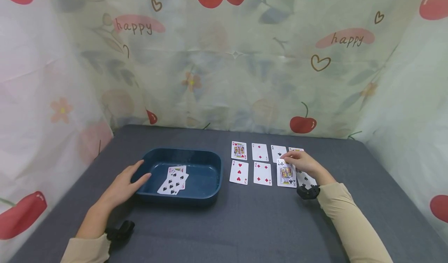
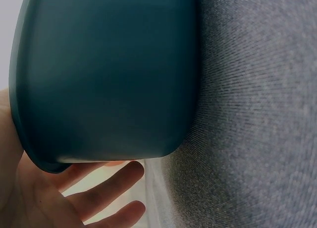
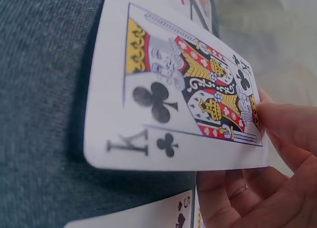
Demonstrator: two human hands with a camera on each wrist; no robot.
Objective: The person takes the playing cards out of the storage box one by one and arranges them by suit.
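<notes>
My right hand (image 1: pixel 306 164) pinches the king of clubs (image 3: pixel 198 89) by its far end. In the right wrist view this card is tilted and raised off the cloth, with a five of spades (image 3: pixel 173 213) beside it. My left hand (image 1: pixel 120 185) is at the left end of a dark blue tray (image 1: pixel 211 193), its thumb over the rim. Seen from the left wrist, its spread fingers (image 2: pixel 106 191) lie along the outside of the tray's end wall. Inside the tray, a black-suited spade card (image 1: pixel 173 182) overlaps a face card (image 1: pixel 180 169).
Right of the tray, face-up cards lie in two rows: king of hearts (image 1: pixel 239 150), two of diamonds (image 1: pixel 260 152), a black club card (image 1: pixel 278 151), three of hearts (image 1: pixel 239 172), four of diamonds (image 1: pixel 262 173). Another face card (image 1: pixel 296 149) is partly hidden. Patterned curtains (image 1: pixel 231 80) enclose the grey table (image 1: pixel 245 224).
</notes>
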